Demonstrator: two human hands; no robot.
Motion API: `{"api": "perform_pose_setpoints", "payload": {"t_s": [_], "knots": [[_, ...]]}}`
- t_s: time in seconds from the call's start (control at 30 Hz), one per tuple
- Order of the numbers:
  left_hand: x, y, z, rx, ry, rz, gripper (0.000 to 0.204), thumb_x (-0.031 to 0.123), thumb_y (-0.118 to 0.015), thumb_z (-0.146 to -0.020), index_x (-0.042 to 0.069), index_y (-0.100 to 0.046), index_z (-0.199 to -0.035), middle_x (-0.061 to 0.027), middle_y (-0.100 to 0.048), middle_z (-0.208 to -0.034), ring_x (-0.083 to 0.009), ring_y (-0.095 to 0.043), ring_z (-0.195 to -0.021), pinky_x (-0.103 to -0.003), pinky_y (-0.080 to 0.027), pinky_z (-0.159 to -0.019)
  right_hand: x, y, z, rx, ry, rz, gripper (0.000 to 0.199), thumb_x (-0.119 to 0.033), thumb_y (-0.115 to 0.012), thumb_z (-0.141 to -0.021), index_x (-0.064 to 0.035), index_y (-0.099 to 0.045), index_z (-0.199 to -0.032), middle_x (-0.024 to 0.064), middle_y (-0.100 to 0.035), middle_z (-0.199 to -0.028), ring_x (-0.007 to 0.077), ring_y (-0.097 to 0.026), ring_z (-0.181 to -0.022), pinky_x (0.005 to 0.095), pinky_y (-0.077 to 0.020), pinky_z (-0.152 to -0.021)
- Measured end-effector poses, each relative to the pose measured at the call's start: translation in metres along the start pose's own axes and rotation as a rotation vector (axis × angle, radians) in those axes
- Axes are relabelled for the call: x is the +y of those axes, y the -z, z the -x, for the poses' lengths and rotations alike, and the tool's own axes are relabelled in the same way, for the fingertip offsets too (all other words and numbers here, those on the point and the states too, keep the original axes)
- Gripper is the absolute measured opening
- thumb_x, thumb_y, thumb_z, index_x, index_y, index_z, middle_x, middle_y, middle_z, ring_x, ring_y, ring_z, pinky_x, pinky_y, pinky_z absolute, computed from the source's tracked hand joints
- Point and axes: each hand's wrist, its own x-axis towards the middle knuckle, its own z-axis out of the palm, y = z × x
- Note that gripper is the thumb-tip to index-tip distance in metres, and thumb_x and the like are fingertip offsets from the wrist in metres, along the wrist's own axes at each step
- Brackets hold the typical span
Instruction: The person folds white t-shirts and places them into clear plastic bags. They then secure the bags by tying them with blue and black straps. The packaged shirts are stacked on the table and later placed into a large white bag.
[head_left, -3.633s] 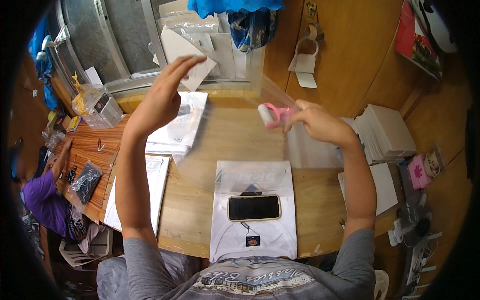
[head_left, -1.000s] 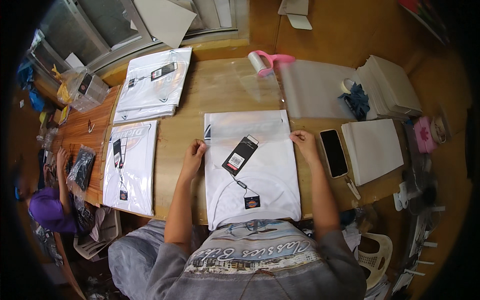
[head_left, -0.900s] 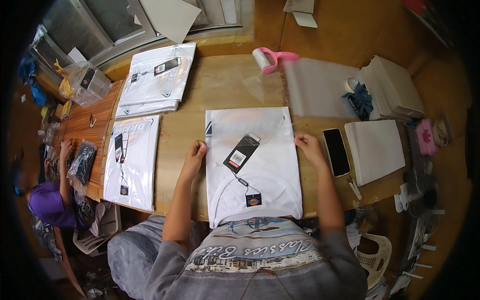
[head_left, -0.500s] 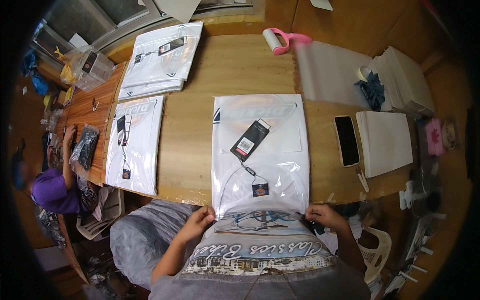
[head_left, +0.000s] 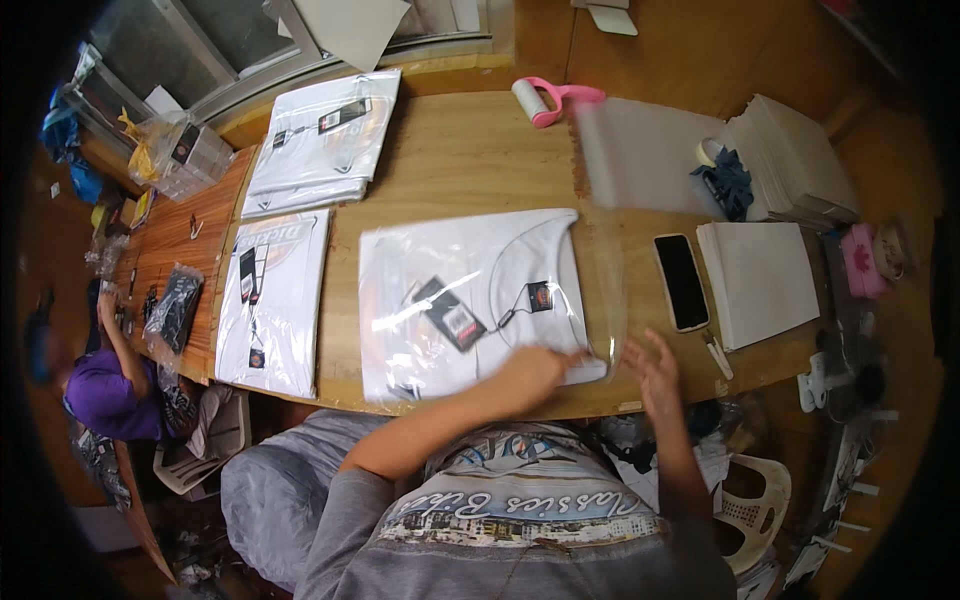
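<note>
In front of me on the table lies a folded white T-shirt (head_left: 450, 260) in a clear plastic bag (head_left: 612, 270), its neckline toward the right. A black hang tag (head_left: 449, 314) on a cord joins a small dark neck label (head_left: 540, 296). My left hand (head_left: 540, 372) reaches across to the shirt's near right corner; motion blur hides how its fingers are set. Just right of the bag's loose clear edge is my right hand (head_left: 654, 375), fingers spread, open; whether it touches the plastic is unclear.
Bagged white shirts (head_left: 268, 310) lie at left, with a stack (head_left: 320, 140) behind. A pink lint roller (head_left: 545, 103) is at the back. A phone (head_left: 681, 283), white sheets (head_left: 765, 285) and clear bags (head_left: 650, 150) lie right. A person in purple (head_left: 110, 395) works far left.
The bagged shirt has turned, its neckline swinging from near me to the right. My left hand moved across to its right end; my right hand let go of the corner and opened.
</note>
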Motion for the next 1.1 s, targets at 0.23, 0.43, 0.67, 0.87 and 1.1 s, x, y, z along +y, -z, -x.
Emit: {"api": "perform_pose_setpoints", "payload": {"t_s": [0.23,0.43,0.67,0.87,1.1], "knots": [[-0.145,0.059,-0.062,0.412,0.552,-0.252,0.047,0.022,-0.069,-0.057,0.008,-0.051,-0.098,-0.0143,-0.051,-0.096,-0.0308,-0.048,-0.089,-0.039,-0.041,-0.075,0.033,-0.047,0.054,-0.115,-0.111,-0.284,0.049,0.003,-0.045,-0.079,-0.0012,-0.023,-0.123,0.017,-0.037,-0.119,0.0233,-0.04,-0.107,0.0341,-0.0338,-0.09],[-0.171,0.115,-0.097,-0.035,0.597,0.425,0.054,0.027,-0.072,-0.057,0.005,-0.052,-0.102,-0.0114,-0.055,-0.099,-0.023,-0.055,-0.085,-0.03,-0.043,-0.075,0.02,-0.08,-0.036,-0.216,-0.028,-0.398,0.044,0.0,-0.053,-0.075,0.0011,-0.035,-0.115,0.0099,-0.045,-0.111,0.0194,-0.044,-0.102,0.0319,-0.0333,-0.089],[-0.085,0.271,-0.046,0.22,-0.026,0.936,0.019,0.013,-0.059,-0.074,0.006,-0.047,-0.087,-0.0118,-0.059,-0.082,-0.0173,-0.056,-0.079,-0.023,-0.042,-0.073,-0.139,-0.124,-0.106,-0.542,0.299,-0.161,0.032,-0.013,-0.056,-0.077,-0.0058,-0.042,-0.105,0.0075,-0.05,-0.1,0.0169,-0.05,-0.091,0.0305,-0.0413,-0.08],[-0.015,0.31,-0.013,0.847,-0.134,0.513,0.028,0.025,-0.042,-0.085,-0.001,-0.05,-0.087,-0.0105,-0.056,-0.059,-0.016,-0.057,-0.059,-0.022,-0.044,-0.06,-0.251,-0.182,-0.061,-0.497,0.957,0.081,0.017,-0.018,-0.048,-0.083,-0.0011,-0.051,-0.082,0.0098,-0.056,-0.083,0.0146,-0.055,-0.075,0.0236,-0.041,-0.071],[-0.053,0.158,0.064,0.503,-0.037,0.493,0.01,-0.003,-0.054,-0.069,-0.005,-0.06,-0.076,-0.0118,-0.061,-0.079,-0.0177,-0.059,-0.073,-0.026,-0.047,-0.066,-0.129,-0.091,-0.046,-0.492,0.733,0.399,0.015,-0.015,-0.048,-0.081,-0.0033,-0.049,-0.071,0.0091,-0.056,-0.084,0.0169,-0.052,-0.083,0.0297,-0.0381,-0.077]]}}
